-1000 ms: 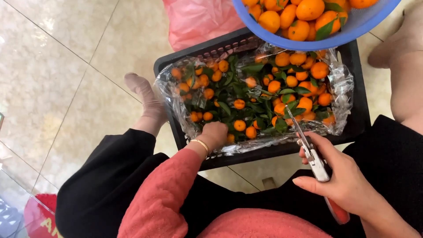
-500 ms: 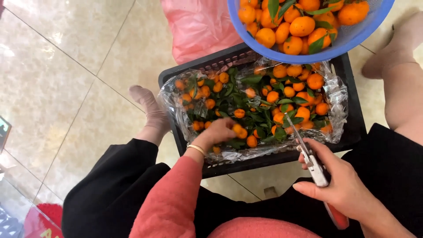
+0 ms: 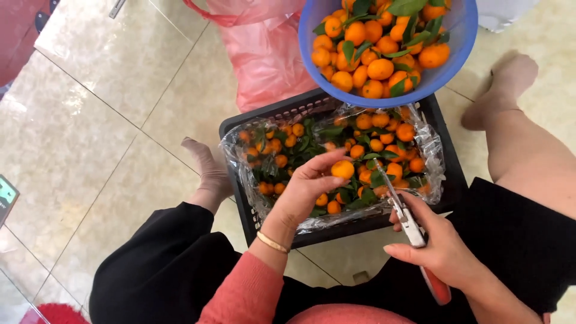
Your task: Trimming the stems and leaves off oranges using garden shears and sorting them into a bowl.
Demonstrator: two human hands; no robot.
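Note:
My left hand [image 3: 309, 187] holds a small orange tangerine [image 3: 342, 169] between its fingertips, lifted above a black crate [image 3: 240, 129]. The crate is lined with clear plastic and filled with several tangerines and green leaves [image 3: 282, 153]. My right hand [image 3: 441, 249] grips red-handled scissors [image 3: 408, 219], whose thin blades point up toward the crate near the held fruit. A gold bracelet circles my left wrist, and the sleeve is pink-red.
A blue basin [image 3: 456, 51] heaped with trimmed tangerines rests above the crate's far edge. A pink plastic bag [image 3: 264, 54] lies behind it on the beige tiled floor. Feet in stockings flank the crate, left [image 3: 207, 171] and right [image 3: 504, 84].
My left hand has risen out of the crate's fruit with one tangerine pinched in its fingers. The scissors hand has stayed in about the same place.

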